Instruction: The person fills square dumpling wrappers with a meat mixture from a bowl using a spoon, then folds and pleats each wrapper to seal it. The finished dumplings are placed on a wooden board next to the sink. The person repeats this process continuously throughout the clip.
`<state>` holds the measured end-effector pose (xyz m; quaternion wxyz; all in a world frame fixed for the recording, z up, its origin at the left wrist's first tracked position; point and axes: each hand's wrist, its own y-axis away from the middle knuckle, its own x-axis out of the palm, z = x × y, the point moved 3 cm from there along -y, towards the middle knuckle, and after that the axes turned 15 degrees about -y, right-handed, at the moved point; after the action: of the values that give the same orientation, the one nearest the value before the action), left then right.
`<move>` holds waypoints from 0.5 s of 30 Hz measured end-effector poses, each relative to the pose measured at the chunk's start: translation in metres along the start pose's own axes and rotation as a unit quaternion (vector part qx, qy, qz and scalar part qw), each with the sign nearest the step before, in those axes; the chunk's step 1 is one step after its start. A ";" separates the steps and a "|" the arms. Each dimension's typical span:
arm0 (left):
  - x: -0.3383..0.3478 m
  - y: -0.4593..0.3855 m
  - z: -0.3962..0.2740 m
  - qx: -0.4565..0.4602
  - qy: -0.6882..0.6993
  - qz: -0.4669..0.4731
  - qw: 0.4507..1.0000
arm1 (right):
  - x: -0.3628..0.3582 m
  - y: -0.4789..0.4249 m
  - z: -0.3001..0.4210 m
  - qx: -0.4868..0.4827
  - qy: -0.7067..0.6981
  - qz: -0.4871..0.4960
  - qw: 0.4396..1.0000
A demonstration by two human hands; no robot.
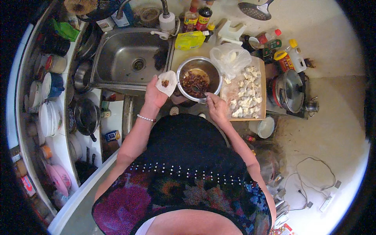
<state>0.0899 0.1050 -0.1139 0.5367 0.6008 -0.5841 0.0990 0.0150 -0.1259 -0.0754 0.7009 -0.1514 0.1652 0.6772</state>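
On the palm and fingers of my left hand (pixel 154 94) rests a thin, pale dough wrapper (pixel 171 77), with a small heap of dark brown filling (pixel 165 83) at its middle. My right hand (pixel 216 106) grips the handle of a spoon (pixel 195 87), whose bowl end sits in a steel mixing bowl (pixel 220 77). Dark chopped filling (pixel 189 78) covers much of the bowl's bottom. Right of it, a wooden board (pixel 226 93) carries several folded dumplings (pixel 247 101). A clear plastic bag (pixel 230 60) with pale pieces inside lies at the board's back left.
A steel sink (pixel 117 55) with a faucet (pixel 166 19) lies to the left. Behind the bowl stand sauce bottles (pixel 202 19) and a yellow pouch (pixel 191 40). A lidded pot (pixel 290 91) is at right. Shelves with bowls (pixel 51 119) and a black pan (pixel 87 116) line the left.
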 end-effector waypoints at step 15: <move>-0.026 -0.002 0.022 -0.047 0.006 0.020 0.999 | 0.028 -0.007 -0.024 -0.014 -0.092 -0.006 0.996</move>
<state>0.0731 0.1029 -0.1432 0.5662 0.5622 -0.5967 0.0857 0.0217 -0.1120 -0.1094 0.7153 -0.0991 0.0897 0.6859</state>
